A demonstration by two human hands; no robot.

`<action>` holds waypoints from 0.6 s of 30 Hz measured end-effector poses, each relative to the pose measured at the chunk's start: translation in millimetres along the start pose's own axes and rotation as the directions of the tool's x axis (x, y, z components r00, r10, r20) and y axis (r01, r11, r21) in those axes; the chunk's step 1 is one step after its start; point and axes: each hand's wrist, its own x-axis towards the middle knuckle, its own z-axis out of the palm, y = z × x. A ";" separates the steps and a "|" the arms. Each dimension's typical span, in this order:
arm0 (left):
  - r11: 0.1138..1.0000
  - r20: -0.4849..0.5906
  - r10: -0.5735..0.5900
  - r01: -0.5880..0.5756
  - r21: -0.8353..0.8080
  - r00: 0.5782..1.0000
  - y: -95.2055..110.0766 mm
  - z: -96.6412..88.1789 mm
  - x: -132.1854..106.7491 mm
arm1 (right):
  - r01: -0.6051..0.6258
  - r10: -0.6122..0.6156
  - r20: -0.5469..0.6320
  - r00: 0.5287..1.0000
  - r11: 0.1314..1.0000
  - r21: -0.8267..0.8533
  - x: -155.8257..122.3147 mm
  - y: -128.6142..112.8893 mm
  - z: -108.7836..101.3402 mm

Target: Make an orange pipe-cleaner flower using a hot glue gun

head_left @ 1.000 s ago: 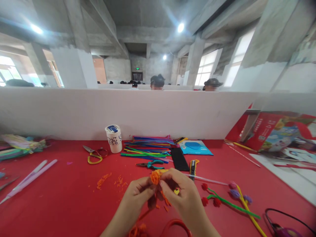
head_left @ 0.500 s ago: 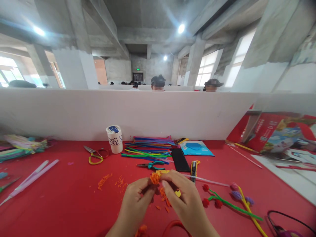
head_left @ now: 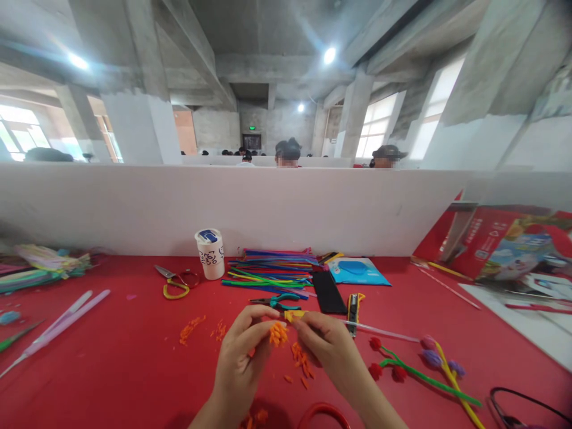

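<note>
Handling the orange cluster (head_left: pixel 278 335): we judge it very light, soft and fuzzy, so little slip; likely squashes or sheds bits under a hard pinch.
Cluster grip: we'd hold it at the side where the left fingers are, fingertips only, tufts left free.
Cluster look: bright orange, small, roundish; short stubby tufts bunched tight. Base hidden, we can't make out a stem.
Cluster place: up off the red table (head_left: pixel 134 375), between the 2 hands, at the left fingertips.
Left hand (head_left: pixel 241 348): thumb and fingers pinched on the cluster.
Right hand (head_left: pixel 328 339): thumb and fingertips drawn close, just right of the cluster, apart from it. We can't tell whether they grip the yellow piece (head_left: pixel 292 316) or it lies behind.
Orange bits (head_left: pixel 300 357): loose on the table between the hands; we see 2 more scatterings left of the left hand.
Teal pliers (head_left: pixel 286 298): lying just beyond the hands.
Red ring (head_left: pixel 324 407): at the bottom edge, partly cut off.
</note>
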 end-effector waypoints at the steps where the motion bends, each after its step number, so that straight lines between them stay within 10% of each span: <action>1: 0.997 -0.008 -0.058 0.058 -0.048 0.998 0.4 0.6 0.7 | -0.005 0.003 0.030 1.000 0.999 0.053 0.8 1.0 2.0; 6: 0.887 0.042 -0.339 0.335 -0.318 0.940 3.3 4.5 3.2 | 0.105 -0.124 0.092 0.988 0.975 0.196 -2.3 -2.2 11.7; 11: 0.706 0.110 -0.545 0.526 -0.474 0.831 1.1 9.1 2.9 | -0.019 -0.003 0.077 0.997 0.960 0.280 -7.1 -3.6 19.1; 16: 0.657 0.164 -0.695 0.712 -0.250 0.700 -20.3 -1.2 9.0 | -0.123 0.150 -0.061 0.987 0.938 0.324 -6.8 -5.3 11.7; 18: 0.710 0.135 -0.680 0.693 -0.121 0.720 -26.4 -6.9 12.8 | -0.092 0.125 -0.129 0.984 0.967 0.237 -6.6 -5.9 8.2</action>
